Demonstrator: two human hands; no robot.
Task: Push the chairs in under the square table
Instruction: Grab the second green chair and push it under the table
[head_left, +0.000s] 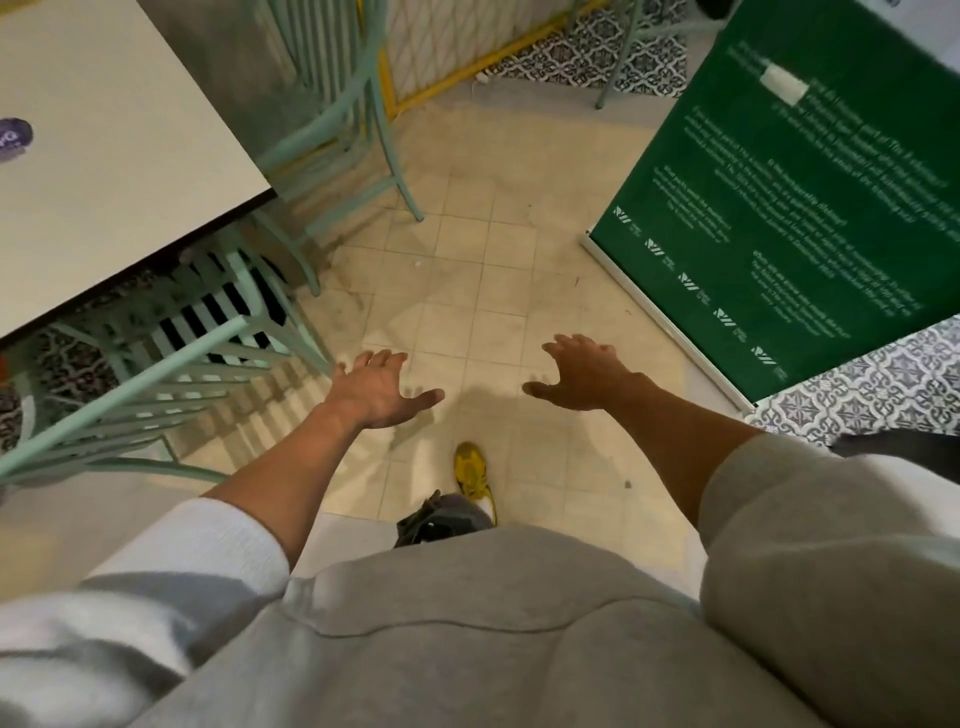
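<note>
Both hands, left hand (376, 387) and right hand (584, 371), hang spread with an empty grip at mid-frame, so shoving the mint slatted chair (171, 353) at lower left blind could jam it against the white desk (119, 171) edge.

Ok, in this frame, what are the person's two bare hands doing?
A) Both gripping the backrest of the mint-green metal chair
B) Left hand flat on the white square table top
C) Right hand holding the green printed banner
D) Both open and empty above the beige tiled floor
D: the left hand and right hand are spread open over the beige tiled floor, touching neither the mint-green metal chair, the white square table nor the green printed banner.
</note>
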